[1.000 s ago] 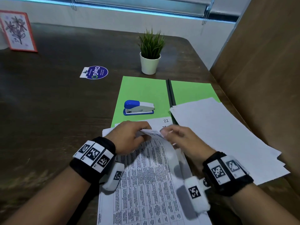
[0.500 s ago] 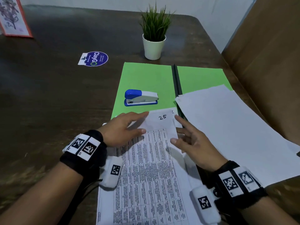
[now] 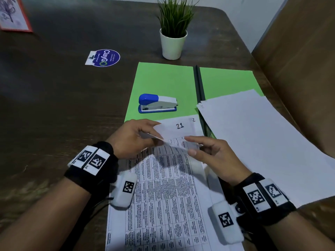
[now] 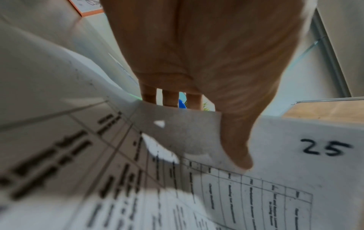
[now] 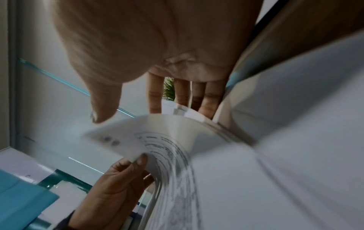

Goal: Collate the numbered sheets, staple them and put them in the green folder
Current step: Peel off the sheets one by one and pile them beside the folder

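Observation:
A stack of printed, numbered sheets (image 3: 163, 196) lies on the table in front of me. My left hand (image 3: 145, 134) pinches the far edge of the top sheet, marked 25 (image 4: 325, 147), and curls it up towards me. Under it a sheet marked 21 (image 3: 179, 125) shows. My right hand (image 3: 190, 145) has straight fingers (image 5: 153, 96) behind the raised edge, with its thumb (image 5: 102, 105) off the paper. The open green folder (image 3: 163, 82) lies beyond, with a blue and white stapler (image 3: 157, 104) on its left half.
A loose pile of white sheets (image 3: 253, 142) covers the folder's right half and reaches the table's right edge. A potted plant (image 3: 174, 33), a round blue sticker (image 3: 103, 57) and a framed picture (image 3: 12, 15) are farther back. A brown panel (image 3: 299, 69) rises at right.
Half a second ago both hands lay flat on sheet 25. The left hand has since lifted that sheet's far edge, and sheet 21 now shows beneath.

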A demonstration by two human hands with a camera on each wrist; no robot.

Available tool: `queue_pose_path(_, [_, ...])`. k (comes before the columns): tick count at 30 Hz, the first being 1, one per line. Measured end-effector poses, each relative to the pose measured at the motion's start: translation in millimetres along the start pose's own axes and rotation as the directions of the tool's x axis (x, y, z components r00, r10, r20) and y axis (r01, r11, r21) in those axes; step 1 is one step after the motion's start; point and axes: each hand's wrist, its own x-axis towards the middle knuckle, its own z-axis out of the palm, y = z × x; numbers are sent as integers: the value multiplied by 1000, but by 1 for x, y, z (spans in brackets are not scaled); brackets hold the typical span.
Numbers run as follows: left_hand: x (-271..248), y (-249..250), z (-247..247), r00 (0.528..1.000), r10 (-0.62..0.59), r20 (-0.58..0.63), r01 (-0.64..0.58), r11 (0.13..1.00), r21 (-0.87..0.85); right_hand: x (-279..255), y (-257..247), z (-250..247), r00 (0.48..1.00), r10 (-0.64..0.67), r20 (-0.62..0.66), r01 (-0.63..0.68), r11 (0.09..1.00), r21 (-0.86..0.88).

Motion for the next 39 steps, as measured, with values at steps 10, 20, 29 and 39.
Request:
queue_pose_path(10, [1,1,3,999,29,-25,-29,1000,10,9,9,4,993,11,-119,-2,998,70])
queue_pose_path(20, [-2,5,4,1000,7,-13,-6,999,43,8,10,5,993,16,-121,-9,998,54])
queue_pose_path(29, [-4,8,6,1000,-6,-8,6,999,-50,11,9,7,987,26,-162,-17,998,56])
queue_pose_path(39, [-4,8,5,1000,1,-8,0,996,88,12,12,5,990,26,-137,-14,996,85])
